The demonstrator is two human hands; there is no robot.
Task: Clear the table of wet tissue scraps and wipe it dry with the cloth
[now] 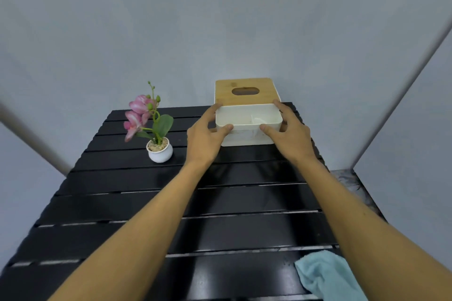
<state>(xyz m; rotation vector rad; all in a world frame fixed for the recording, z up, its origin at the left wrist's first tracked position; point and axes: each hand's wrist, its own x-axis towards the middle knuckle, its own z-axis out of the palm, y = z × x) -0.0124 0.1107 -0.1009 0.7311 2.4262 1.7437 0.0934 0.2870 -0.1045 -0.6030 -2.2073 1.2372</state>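
Note:
A white tissue box (248,138) stands at the far end of the black slatted table (171,203). Its wooden lid (245,91) with an oval slot is raised behind it, so the inside shows. My left hand (205,134) grips the box's left side with the thumb on the front rim. My right hand (291,134) grips the right side the same way. A light blue cloth (325,273) lies crumpled at the table's near right corner, partly under my right forearm. No tissue scraps are visible on the slats.
A small white pot with a pink orchid (151,124) stands to the left of the box, close to my left hand. Grey walls close in behind and on both sides. A dark marbled surface (349,181) shows beyond the table's right edge.

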